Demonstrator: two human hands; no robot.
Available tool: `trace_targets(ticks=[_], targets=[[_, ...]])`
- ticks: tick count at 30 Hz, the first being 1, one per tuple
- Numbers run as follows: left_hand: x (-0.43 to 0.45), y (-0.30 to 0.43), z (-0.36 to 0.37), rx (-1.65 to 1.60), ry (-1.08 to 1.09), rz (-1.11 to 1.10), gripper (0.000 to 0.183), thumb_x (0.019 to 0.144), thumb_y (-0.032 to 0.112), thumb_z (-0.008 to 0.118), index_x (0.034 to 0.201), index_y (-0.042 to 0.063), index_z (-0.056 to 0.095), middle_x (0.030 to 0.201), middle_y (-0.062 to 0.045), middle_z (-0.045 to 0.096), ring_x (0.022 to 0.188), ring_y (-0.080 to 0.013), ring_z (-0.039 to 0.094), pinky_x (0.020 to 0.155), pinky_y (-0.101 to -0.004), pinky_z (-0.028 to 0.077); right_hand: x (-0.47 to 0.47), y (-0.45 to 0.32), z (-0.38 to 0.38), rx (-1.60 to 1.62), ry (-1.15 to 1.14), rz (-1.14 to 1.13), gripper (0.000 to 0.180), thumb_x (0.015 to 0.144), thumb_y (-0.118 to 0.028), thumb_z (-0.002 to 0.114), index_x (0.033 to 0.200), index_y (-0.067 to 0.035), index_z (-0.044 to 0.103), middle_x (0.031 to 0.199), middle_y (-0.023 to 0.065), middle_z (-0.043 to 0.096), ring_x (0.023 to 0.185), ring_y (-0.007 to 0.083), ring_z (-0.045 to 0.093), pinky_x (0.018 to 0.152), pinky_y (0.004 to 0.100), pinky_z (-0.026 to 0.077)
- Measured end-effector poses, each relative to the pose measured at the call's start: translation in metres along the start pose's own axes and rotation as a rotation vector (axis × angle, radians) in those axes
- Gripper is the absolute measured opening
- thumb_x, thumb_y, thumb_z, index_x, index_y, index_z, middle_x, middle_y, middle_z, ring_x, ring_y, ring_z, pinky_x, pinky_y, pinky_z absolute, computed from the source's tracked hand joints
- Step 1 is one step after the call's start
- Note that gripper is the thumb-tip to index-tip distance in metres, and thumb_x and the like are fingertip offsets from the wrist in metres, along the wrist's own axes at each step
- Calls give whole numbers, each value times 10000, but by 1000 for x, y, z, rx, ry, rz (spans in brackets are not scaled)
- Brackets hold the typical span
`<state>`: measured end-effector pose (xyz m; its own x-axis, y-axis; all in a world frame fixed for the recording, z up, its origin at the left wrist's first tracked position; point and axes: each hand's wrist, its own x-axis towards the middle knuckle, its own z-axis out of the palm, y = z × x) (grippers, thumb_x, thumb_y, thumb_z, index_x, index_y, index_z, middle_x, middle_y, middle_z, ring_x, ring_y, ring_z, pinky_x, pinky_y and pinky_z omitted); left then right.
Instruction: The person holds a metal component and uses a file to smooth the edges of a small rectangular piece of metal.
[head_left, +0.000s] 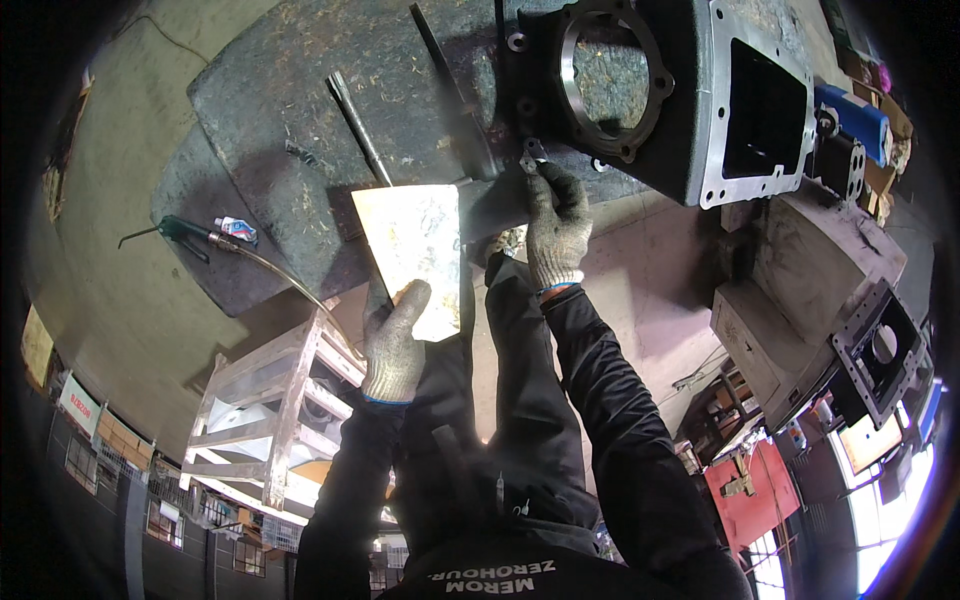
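Note:
My gloved left hand (397, 337) grips the lower left edge of a bright sheet-like piece (416, 255), its thumb lying on top; glare hides what the surface bears. Beyond it a splined metal shaft (358, 124) lies on the dark worktable (277, 90). My gloved right hand (559, 217) reaches to the table's near edge, with thumb and fingertips on a small metal piece with a hole (531, 154). Right of that hand stands a large dark cast housing (686, 90) with a round flanged opening. Between the hands, a long dark bar (457, 105) reaches across the table.
An air blow gun (184, 231) with a hose and a small tube (236, 229) lie at the table's left. A whitish slatted frame (289, 405) stands at lower left. Several metal rings, one a washer (517, 42), lie near the housing. A cabinet (780, 330) stands at right.

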<state>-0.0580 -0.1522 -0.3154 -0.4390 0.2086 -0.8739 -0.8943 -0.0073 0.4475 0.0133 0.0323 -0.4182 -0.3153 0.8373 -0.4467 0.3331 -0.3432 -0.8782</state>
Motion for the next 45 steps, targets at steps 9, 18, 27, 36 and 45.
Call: trace_targets(ticks=[9,18,27,36,45], targets=[[1,-3,-3,91,10,33,346,927,73,642,1253,-19,569,1146,-94,652,1009,-161,644,878,-299,521,-1,-1,1,4,24,30,186,943,-100,688,1103,-6,687,1039,47,699,954,110,614,888,253,486],[2,-2,0,14,-2,17,411,916,42,643,1311,-8,540,1193,-99,644,1060,-172,639,924,-304,514,1,2,-3,26,12,59,199,935,-111,700,1104,-7,686,1022,42,697,936,102,612,863,250,495],[0,2,3,-1,-9,-29,478,918,23,623,1376,-7,494,1245,-121,631,1095,-193,639,949,-317,518,1,8,-8,28,-13,53,205,940,-91,688,1129,-12,680,1053,42,692,948,101,618,867,244,499],[1,0,2,-7,6,-31,487,917,29,624,1381,-9,485,1254,-124,626,1104,-195,633,952,-317,513,-3,8,-9,56,1,41,202,940,-84,687,1127,-7,675,1069,49,692,962,108,623,881,247,500],[0,1,1,-33,-4,-51,503,911,39,637,1388,-1,483,1269,-115,621,1120,-204,626,973,-328,498,5,9,-1,29,33,68,188,935,-110,702,1091,-5,688,1008,36,699,908,94,609,845,238,492]])
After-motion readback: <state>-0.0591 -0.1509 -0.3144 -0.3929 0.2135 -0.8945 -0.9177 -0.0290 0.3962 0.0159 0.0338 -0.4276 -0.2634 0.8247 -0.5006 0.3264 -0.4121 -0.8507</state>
